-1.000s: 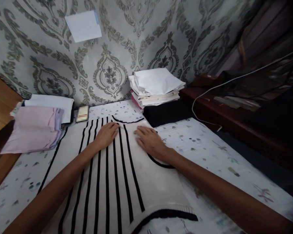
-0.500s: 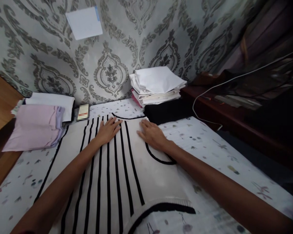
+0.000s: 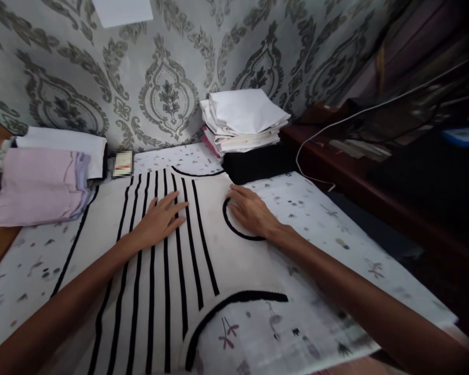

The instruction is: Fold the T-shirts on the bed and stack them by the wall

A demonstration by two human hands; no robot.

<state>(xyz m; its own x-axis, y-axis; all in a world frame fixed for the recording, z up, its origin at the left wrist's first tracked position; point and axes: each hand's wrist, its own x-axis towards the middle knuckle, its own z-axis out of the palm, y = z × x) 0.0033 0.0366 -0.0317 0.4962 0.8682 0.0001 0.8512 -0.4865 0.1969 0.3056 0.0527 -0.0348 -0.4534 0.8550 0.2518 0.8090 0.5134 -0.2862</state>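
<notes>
A cream sleeveless knit top (image 3: 203, 219) with black stripes and black edging lies spread out on a printed sheet (image 3: 324, 219). My left hand (image 3: 162, 219) rests on its striped part, palm down and fingers spread. Over the curved black-edged opening on the right side lies my right hand (image 3: 252, 211), its fingers slightly bent and touching the fabric near the upper right corner. Nothing shows as lifted by either hand. The top's lower left part is covered by my left forearm.
White folded cloths (image 3: 244, 114) are stacked by the patterned wall, beside folded black cloth (image 3: 261, 161). Pink folded cloth (image 3: 35, 182) lies at left, near a small blurred packet (image 3: 122, 164). A white cable (image 3: 359, 112) crosses the dark red ledge (image 3: 344, 161).
My right hand has shifted toward the top's right edge, its fingers more bent. My left hand has slid nearer to me, fingers spread wider. The view has tilted down.
</notes>
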